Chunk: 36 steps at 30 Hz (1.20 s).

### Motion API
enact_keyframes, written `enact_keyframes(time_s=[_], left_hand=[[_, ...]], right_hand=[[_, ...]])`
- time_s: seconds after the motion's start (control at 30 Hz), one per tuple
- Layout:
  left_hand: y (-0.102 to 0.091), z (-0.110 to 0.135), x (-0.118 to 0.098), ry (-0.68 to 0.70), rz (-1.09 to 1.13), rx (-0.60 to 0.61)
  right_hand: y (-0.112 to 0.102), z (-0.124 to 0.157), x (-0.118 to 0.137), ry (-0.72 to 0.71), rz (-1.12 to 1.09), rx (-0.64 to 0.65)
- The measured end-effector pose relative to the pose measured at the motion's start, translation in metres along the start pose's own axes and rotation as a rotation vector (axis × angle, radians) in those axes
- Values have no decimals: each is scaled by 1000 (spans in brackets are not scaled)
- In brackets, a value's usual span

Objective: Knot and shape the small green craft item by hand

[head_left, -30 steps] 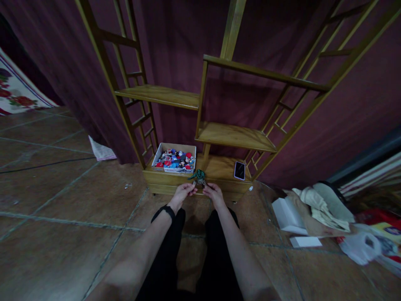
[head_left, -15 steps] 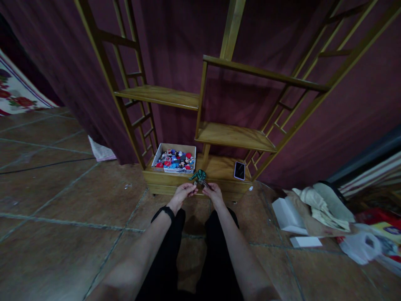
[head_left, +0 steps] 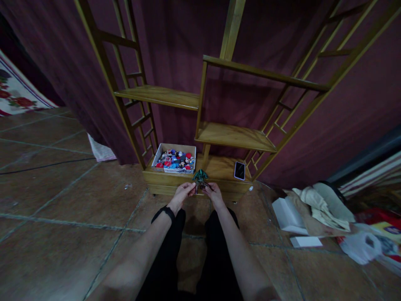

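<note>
A small figurine (head_left: 200,177), dark green above and brownish below, is held up in front of the cabinet's front edge. My left hand (head_left: 185,192) pinches its lower left side between thumb and fingers. On the other side my right hand (head_left: 213,192) is closed on its lower right part. The fingertips cover some of the figurine's lower edges, and its fine detail is too small to make out. Just beyond my left hand, a cardboard box (head_left: 174,169) full of small colourful figures sits on the lowest shelf.
The wooden shelf unit (head_left: 236,138) stands against a dark red curtain (head_left: 175,50). A phone (head_left: 239,170) lies on its lowest shelf at right. White boxes (head_left: 290,215), cloths (head_left: 326,205) and plastic bags (head_left: 360,246) are on the tiled floor at right.
The figurine has turned in my fingers: its green part stuck out to the left before and now looks more upright and centred. Both hands stay in nearly the same place.
</note>
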<state>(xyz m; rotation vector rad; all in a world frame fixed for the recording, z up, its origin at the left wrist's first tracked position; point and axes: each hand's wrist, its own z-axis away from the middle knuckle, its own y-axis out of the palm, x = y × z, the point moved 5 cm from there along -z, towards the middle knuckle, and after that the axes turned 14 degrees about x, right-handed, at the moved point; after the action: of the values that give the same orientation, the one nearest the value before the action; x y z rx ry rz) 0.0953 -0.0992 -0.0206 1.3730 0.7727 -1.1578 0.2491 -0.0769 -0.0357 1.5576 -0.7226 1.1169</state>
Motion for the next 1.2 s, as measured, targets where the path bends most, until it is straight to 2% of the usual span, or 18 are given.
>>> enact_keyframes(time_s=[0.1,0.17,0.37,0.7,0.9,1.2], left_hand=[[-8,1,-2,38,31,-112],[-10,2,-2,46,75,-136],[-2,4,-2,0,197,-3],[3,6,-5,-3,221,65],[3,6,-5,-18,255,41],[2,2,0,-30,359,81]], right_hand=[[2,0,-1,34,-37,23],[6,1,-2,75,-53,62],[21,6,0,218,-78,239],[26,10,0,266,-65,332],[25,9,-3,282,-30,364],[22,3,-3,186,1,327]])
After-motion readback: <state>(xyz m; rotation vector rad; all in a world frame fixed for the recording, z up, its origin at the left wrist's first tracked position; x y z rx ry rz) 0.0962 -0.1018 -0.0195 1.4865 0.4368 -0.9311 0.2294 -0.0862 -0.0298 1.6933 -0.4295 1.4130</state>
